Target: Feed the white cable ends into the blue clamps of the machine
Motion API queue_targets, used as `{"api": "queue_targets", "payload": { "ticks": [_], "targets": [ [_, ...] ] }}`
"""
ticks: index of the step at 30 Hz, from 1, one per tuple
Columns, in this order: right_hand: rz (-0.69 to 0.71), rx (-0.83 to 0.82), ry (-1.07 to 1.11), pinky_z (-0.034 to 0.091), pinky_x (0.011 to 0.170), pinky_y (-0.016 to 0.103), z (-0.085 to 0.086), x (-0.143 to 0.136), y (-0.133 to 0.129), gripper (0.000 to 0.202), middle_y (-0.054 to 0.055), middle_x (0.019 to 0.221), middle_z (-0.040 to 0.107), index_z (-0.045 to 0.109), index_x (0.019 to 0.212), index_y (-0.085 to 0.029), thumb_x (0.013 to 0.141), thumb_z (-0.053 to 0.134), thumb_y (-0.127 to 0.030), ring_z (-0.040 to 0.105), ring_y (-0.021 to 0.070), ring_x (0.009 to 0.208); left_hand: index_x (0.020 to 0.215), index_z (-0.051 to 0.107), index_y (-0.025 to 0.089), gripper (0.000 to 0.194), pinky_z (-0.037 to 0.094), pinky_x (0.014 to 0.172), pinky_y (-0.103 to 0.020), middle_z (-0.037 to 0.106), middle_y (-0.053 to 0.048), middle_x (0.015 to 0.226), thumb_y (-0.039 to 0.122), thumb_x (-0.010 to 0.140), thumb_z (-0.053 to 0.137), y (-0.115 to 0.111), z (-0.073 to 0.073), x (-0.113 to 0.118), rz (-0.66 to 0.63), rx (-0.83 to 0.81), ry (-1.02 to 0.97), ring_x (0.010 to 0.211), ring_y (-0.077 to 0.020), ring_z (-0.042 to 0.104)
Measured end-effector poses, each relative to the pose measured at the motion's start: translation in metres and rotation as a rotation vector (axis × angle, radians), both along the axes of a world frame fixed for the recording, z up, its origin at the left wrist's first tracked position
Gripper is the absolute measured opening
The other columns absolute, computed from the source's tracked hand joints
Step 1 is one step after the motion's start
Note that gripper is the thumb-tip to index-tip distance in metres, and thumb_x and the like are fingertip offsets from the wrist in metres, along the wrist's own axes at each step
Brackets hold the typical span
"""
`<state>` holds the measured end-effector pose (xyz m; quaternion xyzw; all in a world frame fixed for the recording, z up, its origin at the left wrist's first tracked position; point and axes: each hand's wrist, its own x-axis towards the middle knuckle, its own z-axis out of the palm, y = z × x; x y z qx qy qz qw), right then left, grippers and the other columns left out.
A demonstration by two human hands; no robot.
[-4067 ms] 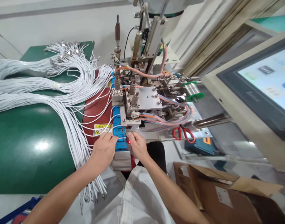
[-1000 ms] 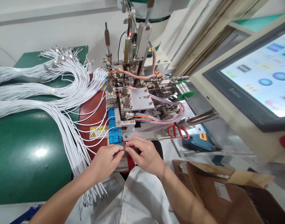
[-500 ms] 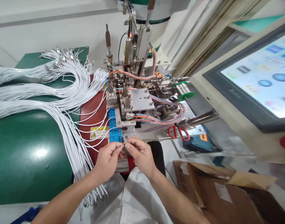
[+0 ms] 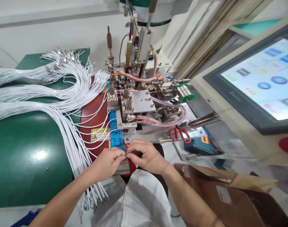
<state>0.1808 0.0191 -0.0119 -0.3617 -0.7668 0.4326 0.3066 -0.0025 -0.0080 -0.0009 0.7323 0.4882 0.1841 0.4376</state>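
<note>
My left hand point(image 4: 109, 162) is closed in a pinch, thumb against forefinger, just below the front of the blue clamp row point(image 4: 116, 138). A white cable point(image 4: 93, 154) runs from the bundle to this hand and passes out of sight behind it. Fingertip to fingertip with it, my right hand point(image 4: 146, 156) pinches the cable's small end point(image 4: 126, 154); the fingers hide most of that tip. Several other white cables lie in the blue clamps, leading left into a thick bundle of white cables point(image 4: 63, 118).
The metal machine point(image 4: 140, 102) with hoses stands beyond my hands. Red-handled scissors point(image 4: 180, 134) and a wire spool point(image 4: 183, 92) are on its right. A touchscreen panel point(image 4: 259, 78) juts in at right, above a cardboard box point(image 4: 228, 195). A green table point(image 4: 35, 164) is at left.
Both hands have come slightly down toward me, still pinching together. My right hand has turned, its back now showing more. A small red light on the machine's front edge is now visible.
</note>
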Motion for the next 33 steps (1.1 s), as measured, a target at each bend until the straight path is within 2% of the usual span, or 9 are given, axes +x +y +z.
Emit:
{"api": "queue_targets", "payload": {
  "ticks": [5,8,13,16,20,23,27,29,33],
  "targets": [
    [-0.446,-0.039,0.163,0.041,0.056,0.024,-0.011,-0.025,-0.017,0.013,-0.001,0.062,0.053,0.055,0.063,-0.018,0.076,0.053,-0.016,0.049,0.0114,0.058,0.083,0.062,0.017,0.021,0.042,0.056,-0.020,0.057,0.002,0.058,0.028,0.085,0.044,-0.009,-0.001,0.010,0.314,-0.001,-0.045,0.054,-0.0101,0.052],
    [-0.582,-0.063,0.187,0.042,0.057,0.025,-0.015,-0.035,-0.026,0.014,0.001,0.063,0.054,0.057,0.063,-0.019,0.076,0.054,-0.019,0.051,0.0128,0.060,0.086,0.062,0.016,0.020,0.044,0.054,-0.019,0.058,0.002,0.058,0.028,0.084,0.046,-0.011,-0.001,0.014,0.419,-0.038,-0.115,0.051,-0.0093,0.054],
    [-0.561,-0.142,0.237,0.044,0.059,0.026,-0.019,-0.031,-0.027,0.010,0.003,0.070,0.058,0.062,0.069,-0.018,0.076,0.055,-0.021,0.055,0.0141,0.064,0.084,0.062,0.015,0.020,0.046,0.054,-0.018,0.061,0.001,0.066,0.028,0.084,0.047,-0.010,-0.004,0.014,0.420,-0.095,-0.192,0.050,-0.0074,0.054],
    [-0.559,-0.222,0.287,0.045,0.058,0.026,-0.020,-0.027,-0.023,0.009,0.003,0.072,0.058,0.062,0.074,-0.017,0.075,0.055,-0.024,0.055,0.0140,0.064,0.098,0.061,0.017,0.023,0.046,0.054,-0.019,0.061,0.001,0.063,0.028,0.084,0.047,-0.010,-0.009,0.012,0.399,-0.104,-0.194,0.051,-0.0083,0.055],
    [-0.532,-0.282,0.294,0.044,0.056,0.026,-0.019,-0.028,-0.021,0.012,0.001,0.064,0.056,0.060,0.065,-0.017,0.074,0.055,-0.024,0.054,0.0133,0.060,0.110,0.056,0.017,0.029,0.045,0.055,-0.020,0.061,0.002,0.057,0.027,0.084,0.047,-0.012,-0.014,0.010,0.390,-0.110,-0.188,0.051,-0.0094,0.056],
    [-0.531,-0.211,0.247,0.045,0.057,0.026,-0.020,-0.031,-0.023,0.014,0.002,0.064,0.057,0.059,0.064,-0.018,0.076,0.053,-0.023,0.054,0.0134,0.060,0.102,0.059,0.016,0.025,0.046,0.055,-0.020,0.062,0.001,0.061,0.027,0.083,0.047,-0.012,-0.016,0.010,0.406,-0.114,-0.196,0.051,-0.0096,0.057],
    [-0.595,0.033,0.134,0.044,0.063,0.028,-0.023,-0.031,-0.023,0.011,0.003,0.066,0.058,0.059,0.065,-0.019,0.075,0.054,-0.019,0.054,0.0149,0.065,0.098,0.060,0.016,0.024,0.045,0.052,-0.020,0.063,0.000,0.066,0.030,0.083,0.048,-0.009,-0.015,0.007,0.423,-0.153,-0.170,0.050,-0.0096,0.056],
    [-0.611,0.061,0.098,0.043,0.062,0.028,-0.027,-0.031,-0.020,0.012,0.003,0.066,0.058,0.058,0.064,-0.019,0.075,0.053,-0.019,0.053,0.0147,0.065,0.099,0.061,0.018,0.024,0.045,0.052,-0.021,0.064,-0.001,0.071,0.031,0.081,0.051,-0.006,-0.013,0.000,0.395,-0.116,-0.090,0.050,-0.0094,0.054],
    [-0.591,-0.083,0.036,0.042,0.059,0.025,-0.040,-0.031,-0.011,0.014,0.001,0.065,0.056,0.056,0.065,-0.019,0.077,0.050,-0.022,0.051,0.0131,0.061,0.093,0.065,0.021,0.019,0.046,0.066,-0.025,0.062,-0.003,0.083,0.023,0.081,0.051,0.004,-0.012,-0.017,0.260,0.144,0.099,0.070,-0.0134,0.057]
  ]
}}
